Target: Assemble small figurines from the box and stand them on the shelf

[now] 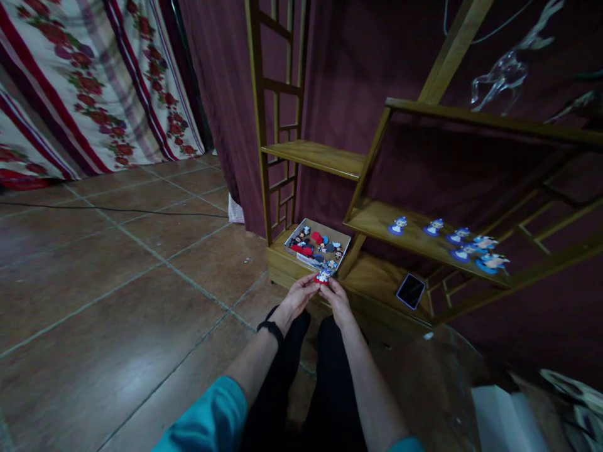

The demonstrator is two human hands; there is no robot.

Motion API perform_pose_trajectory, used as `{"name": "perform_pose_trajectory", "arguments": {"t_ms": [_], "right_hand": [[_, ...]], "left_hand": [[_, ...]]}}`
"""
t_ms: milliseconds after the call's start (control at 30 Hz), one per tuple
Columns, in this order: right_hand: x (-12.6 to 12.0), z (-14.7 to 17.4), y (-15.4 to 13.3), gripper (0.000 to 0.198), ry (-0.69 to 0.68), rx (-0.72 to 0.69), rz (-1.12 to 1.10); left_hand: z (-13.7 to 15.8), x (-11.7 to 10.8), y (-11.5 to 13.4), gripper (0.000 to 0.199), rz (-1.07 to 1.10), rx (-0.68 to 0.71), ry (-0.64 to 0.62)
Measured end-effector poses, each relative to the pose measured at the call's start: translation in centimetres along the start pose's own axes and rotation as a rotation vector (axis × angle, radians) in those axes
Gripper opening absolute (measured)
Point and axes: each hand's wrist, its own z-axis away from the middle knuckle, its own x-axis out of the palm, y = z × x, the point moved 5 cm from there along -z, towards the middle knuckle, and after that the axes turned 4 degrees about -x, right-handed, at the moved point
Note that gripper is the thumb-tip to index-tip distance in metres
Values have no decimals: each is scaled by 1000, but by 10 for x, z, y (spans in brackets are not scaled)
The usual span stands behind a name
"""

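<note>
Red-based figurine in two hands, six figurines shelved

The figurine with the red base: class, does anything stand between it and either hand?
Nothing visible does: the left hand and right hand both hold the figurine, and the open box lies beyond it.
</note>
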Motion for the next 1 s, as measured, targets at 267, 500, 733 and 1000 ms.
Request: {"name": "perform_pose_trajectory", "arguments": {"t_ms": [267, 500, 733, 1000], "right_hand": [[0, 0, 0, 46, -29, -20, -5], [0, 0, -1, 54, -46, -45, -4], [1, 0, -1, 59, -71, -56, -46], [-1, -1, 1, 62, -58, -37, -35]], "left_hand": [[0, 0, 2, 46, 1, 53, -26], [5, 4, 5, 51, -1, 76, -38], [6, 7, 7, 52, -21, 92, -69], [6, 8, 5, 52, -13, 83, -64]]}}
